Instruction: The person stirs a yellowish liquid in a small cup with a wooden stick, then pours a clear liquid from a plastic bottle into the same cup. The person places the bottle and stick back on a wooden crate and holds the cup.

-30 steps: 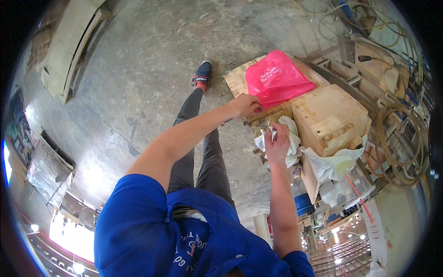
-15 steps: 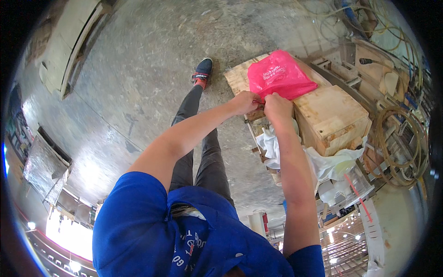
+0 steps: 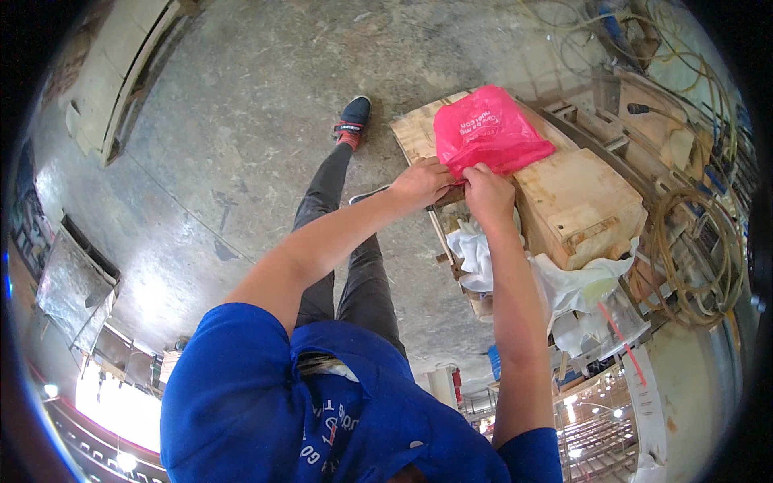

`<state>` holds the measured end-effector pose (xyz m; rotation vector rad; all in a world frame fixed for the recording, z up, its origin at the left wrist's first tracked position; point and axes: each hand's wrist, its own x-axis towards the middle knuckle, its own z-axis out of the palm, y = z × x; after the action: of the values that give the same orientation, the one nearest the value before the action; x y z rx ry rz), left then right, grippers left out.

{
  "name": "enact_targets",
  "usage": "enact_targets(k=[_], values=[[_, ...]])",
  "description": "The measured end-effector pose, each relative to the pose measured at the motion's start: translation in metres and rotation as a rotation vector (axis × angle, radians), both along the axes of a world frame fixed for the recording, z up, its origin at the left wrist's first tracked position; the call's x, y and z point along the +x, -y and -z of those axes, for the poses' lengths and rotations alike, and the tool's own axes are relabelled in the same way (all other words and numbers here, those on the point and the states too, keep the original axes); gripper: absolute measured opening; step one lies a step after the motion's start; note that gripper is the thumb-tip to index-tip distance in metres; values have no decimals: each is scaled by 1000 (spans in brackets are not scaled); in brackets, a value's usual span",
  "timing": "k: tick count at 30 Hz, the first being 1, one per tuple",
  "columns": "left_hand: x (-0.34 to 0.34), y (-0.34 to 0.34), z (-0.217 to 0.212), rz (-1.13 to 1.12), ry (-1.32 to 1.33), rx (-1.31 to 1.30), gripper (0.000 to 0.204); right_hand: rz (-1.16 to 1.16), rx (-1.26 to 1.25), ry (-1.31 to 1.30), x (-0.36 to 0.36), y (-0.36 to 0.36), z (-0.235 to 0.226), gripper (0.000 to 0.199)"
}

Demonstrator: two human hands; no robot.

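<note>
A bright pink plastic bag (image 3: 489, 129) lies on a wooden board, its gathered edge turned toward me. My left hand (image 3: 425, 182) is closed on that near edge from the left, fingers curled. Close beside it, my right hand (image 3: 488, 193) pinches the same edge between thumb and fingers. What the bag holds is hidden. Right of my right hand stands a plywood box (image 3: 580, 201), which the bag's right end touches.
White cloth (image 3: 471, 253) hangs beneath my right forearm at the bench's near side. A clear plastic cup (image 3: 600, 322) with a red straw stands beyond it. Coiled hoses (image 3: 696, 258) lie at the far right. Bare concrete floor (image 3: 241, 121) spreads to the left.
My hands have moved slightly apart along the bag's near edge, which has opened out a little. My left hand has turned palm down. The bag stays in place.
</note>
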<state>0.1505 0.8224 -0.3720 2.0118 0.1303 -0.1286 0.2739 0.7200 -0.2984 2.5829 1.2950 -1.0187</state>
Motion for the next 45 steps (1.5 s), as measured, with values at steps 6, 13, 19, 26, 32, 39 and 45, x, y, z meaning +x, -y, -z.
enact_targets(k=[6, 13, 19, 26, 32, 39, 45], values=[[-5, -6, -5, 267, 74, 268, 25, -30, -30, -143, 8, 0, -16, 15], [7, -21, -13, 394, 7, 535, 24, -112, -251, -5, -1, -6, -30, 22], [11, -20, -15, 340, -23, 443, 25, -165, -359, 64, -3, -15, -32, 21], [1, -18, -17, 348, 23, 524, 31, -140, -264, 103, -18, 2, -27, 26], [27, -23, -20, 242, -138, 236, 31, 219, 70, -136, -30, -8, -82, 29], [102, -1, -26, 19, -155, 467, 37, 335, 781, -171, -19, 50, -265, 27], [145, -20, 5, -119, -457, 182, 25, 1053, 1060, 832, 2, 172, -352, 14]])
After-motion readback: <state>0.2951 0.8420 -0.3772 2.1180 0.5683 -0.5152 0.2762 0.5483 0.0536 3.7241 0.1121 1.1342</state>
